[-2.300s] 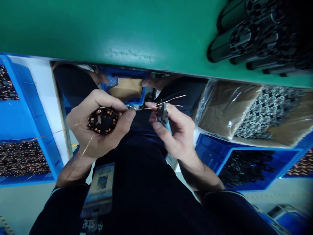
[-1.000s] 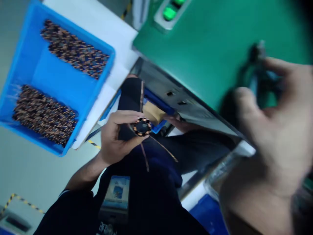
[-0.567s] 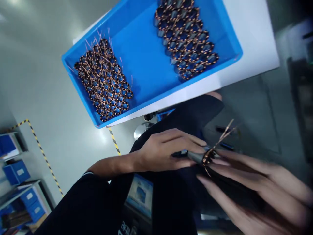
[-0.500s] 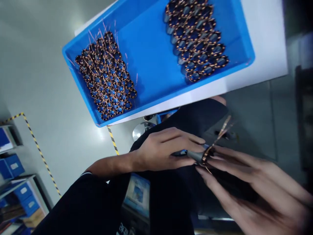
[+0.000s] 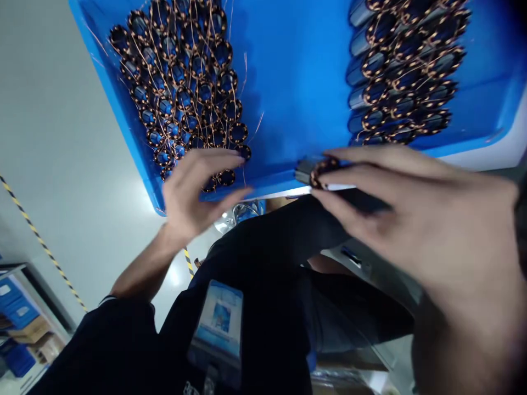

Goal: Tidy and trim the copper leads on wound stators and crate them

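My right hand fills the lower right, its fingers shut around a copper-wound motor stator with a dark cylindrical body sticking out to the left. That part sits just over the rim of a blue plastic tray. My left hand hovers open, holding nothing, its fingertips over the tray's near edge. Closest to those fingers is a packed group of wound stators. A second group stands in the tray's right half, partly cut off by the frame.
Loose copper wire ends stick up from the stators. Past the tray lies a pale grey floor with yellow-and-black tape. Blue bins sit on a shelf at lower left. My dark sleeves and a chest badge fill the bottom.
The view has swung in closer to the tray. My left hand has let go of the dark cylinder and opened, while my right hand holds the stator and has moved up to the tray's edge.
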Demonstrator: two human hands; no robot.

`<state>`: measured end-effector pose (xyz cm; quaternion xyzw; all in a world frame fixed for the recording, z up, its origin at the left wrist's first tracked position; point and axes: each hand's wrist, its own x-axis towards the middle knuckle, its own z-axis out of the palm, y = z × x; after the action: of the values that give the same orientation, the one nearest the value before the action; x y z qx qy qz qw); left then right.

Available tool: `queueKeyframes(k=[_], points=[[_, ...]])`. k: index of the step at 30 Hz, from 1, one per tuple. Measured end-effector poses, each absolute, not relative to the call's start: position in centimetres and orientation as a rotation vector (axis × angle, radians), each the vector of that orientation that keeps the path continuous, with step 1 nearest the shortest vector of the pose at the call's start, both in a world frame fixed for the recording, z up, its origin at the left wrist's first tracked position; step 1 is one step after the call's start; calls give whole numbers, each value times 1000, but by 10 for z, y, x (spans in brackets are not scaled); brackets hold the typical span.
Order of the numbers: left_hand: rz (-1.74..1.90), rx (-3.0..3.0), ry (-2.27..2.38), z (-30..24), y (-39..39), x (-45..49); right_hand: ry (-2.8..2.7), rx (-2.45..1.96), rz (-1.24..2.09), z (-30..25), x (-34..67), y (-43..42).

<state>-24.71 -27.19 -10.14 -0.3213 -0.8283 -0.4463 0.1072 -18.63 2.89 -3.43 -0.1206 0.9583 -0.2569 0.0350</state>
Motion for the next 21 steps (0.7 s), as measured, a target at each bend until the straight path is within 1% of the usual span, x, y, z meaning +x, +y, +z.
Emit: queueKeyframes(k=[1, 2, 3, 5, 7, 11, 13, 17, 21], points=[[-1254, -883, -2477, -104, -287, -255, 2911, -582, -716, -47, -204, 37], [-1180, -813, -2504, -106, -302, -260, 2843, -742, -717, -61, -220, 43], [-1098, -754, -2543, -108, -315, -263, 2789, -793, -711, -75, -233, 48], [-953, -632, -2607, -111, -336, -263, 2638, -824, -751, -100, -254, 50], [-897, -518, -2679, -113, -349, -257, 2485, -796, -782, -118, -266, 44], [-961, -370, -2738, -123, -359, -245, 2322, -771, -812, -130, -275, 16], [-999, -382, -2695, -132, -363, -245, 2291, -649, -913, -130, -274, 3], [-1057, -417, -2661, -144, -368, -250, 2147, -210, -1297, -124, -264, -7], [-1093, -294, -2670, -140, -364, -250, 2117, 119, -1439, -119, -258, 5]])
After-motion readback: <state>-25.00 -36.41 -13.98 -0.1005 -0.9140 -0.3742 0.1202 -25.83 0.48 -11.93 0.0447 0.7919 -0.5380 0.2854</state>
